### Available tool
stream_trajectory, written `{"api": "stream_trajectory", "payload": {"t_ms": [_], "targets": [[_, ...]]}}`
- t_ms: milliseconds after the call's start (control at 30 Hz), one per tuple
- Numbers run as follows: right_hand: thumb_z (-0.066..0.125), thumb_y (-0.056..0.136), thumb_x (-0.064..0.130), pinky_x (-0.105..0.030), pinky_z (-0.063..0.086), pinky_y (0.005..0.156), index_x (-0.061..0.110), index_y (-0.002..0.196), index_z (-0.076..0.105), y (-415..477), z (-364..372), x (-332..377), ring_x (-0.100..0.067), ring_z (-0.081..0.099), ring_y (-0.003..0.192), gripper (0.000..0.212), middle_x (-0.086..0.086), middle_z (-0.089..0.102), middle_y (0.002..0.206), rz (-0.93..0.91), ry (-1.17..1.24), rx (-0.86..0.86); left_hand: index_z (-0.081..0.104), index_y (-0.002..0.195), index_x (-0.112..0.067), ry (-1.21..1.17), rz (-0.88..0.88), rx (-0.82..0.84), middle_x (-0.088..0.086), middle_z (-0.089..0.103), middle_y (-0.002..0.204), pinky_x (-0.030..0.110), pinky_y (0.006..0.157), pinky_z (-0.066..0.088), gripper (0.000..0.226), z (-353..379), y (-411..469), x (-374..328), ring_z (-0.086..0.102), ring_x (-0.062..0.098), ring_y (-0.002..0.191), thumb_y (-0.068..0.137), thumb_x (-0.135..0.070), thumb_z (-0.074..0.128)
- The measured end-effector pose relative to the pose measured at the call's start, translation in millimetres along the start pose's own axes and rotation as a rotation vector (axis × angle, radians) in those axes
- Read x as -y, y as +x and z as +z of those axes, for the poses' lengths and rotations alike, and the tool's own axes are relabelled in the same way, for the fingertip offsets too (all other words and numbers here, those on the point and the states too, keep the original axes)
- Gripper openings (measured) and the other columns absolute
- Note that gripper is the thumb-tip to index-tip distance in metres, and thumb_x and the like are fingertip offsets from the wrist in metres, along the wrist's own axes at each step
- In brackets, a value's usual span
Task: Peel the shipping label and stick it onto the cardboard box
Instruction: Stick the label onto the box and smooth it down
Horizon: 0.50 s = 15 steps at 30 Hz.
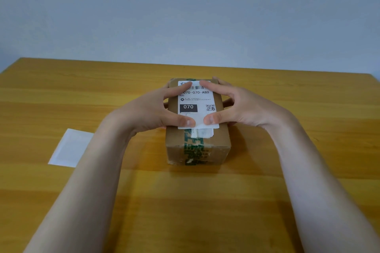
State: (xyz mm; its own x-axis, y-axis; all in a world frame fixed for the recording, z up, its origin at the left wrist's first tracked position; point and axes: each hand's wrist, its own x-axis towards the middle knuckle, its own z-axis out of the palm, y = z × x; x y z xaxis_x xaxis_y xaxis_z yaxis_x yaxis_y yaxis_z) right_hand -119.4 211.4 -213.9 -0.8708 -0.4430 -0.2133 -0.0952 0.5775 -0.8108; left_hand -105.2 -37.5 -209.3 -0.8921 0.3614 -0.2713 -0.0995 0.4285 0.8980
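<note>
A brown cardboard box with green printed tape stands in the middle of the wooden table. A white shipping label with a barcode, "070-070-A80" and a QR code lies flat on the box's top. My left hand presses the label's left side with thumb and index fingertip, fingers spread. My right hand mirrors it on the right side, its thumb at the label's near corner and its index finger at the far edge. Under the label's near edge an older torn white sticker shows.
The empty white backing sheet lies flat on the wooden table to the left of my left forearm. A pale wall rises behind the table's far edge.
</note>
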Motion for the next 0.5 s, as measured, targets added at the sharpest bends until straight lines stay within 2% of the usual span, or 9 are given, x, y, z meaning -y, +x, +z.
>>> {"api": "stream_trajectory", "payload": {"t_ms": [100, 200, 400, 500], "targets": [[0.093, 0.050, 0.067, -0.043, 0.023, 0.129, 0.055, 0.159, 0.033, -1.6, -2.3, 0.4, -0.001, 0.018, 0.158, 0.125, 0.025, 0.009, 0.174, 0.002, -0.033, 0.011, 0.034, 0.157, -0.053, -0.018, -0.019, 0.040, -0.018, 0.049, 0.152, 0.006, 0.067, 0.054, 0.110, -3.1, -2.8, 0.2, 0.059, 0.004, 0.123, 0.068, -0.029, 0.093], [0.093, 0.051, 0.068, -0.043, 0.022, 0.129, 0.054, 0.161, 0.028, -2.6, -3.1, -0.5, -0.001, 0.018, 0.158, 0.129, 0.027, 0.008, 0.173, 0.004, -0.045, 0.026, 0.028, 0.159, -0.055, -0.014, -0.020, 0.057, -0.021, 0.042, 0.159, 0.012, 0.079, 0.055, 0.123, -5.0, -3.8, 0.2, 0.054, 0.009, 0.134, 0.055, -0.040, 0.093], [0.088, 0.051, 0.068, -0.041, 0.026, 0.127, 0.051, 0.162, 0.028, -1.8, -3.0, -1.8, -0.003, 0.030, 0.154, 0.128, 0.031, 0.016, 0.171, -0.021, -0.035, 0.023, 0.020, 0.161, -0.054, 0.007, -0.008, 0.057, -0.023, 0.037, 0.163, 0.023, 0.091, 0.053, 0.132, -5.3, -3.6, 1.3, 0.053, 0.011, 0.136, 0.051, -0.046, 0.093], [0.090, 0.049, 0.067, -0.037, 0.037, 0.121, 0.054, 0.163, 0.022, -3.9, -5.3, -3.1, 0.001, 0.048, 0.137, 0.133, 0.035, 0.027, 0.166, -0.004, -0.039, 0.031, 0.020, 0.160, -0.056, 0.019, -0.009, 0.066, -0.025, 0.038, 0.161, 0.033, 0.103, 0.052, 0.136, -6.7, -3.0, 3.1, 0.052, 0.012, 0.138, 0.049, -0.049, 0.099]]}}
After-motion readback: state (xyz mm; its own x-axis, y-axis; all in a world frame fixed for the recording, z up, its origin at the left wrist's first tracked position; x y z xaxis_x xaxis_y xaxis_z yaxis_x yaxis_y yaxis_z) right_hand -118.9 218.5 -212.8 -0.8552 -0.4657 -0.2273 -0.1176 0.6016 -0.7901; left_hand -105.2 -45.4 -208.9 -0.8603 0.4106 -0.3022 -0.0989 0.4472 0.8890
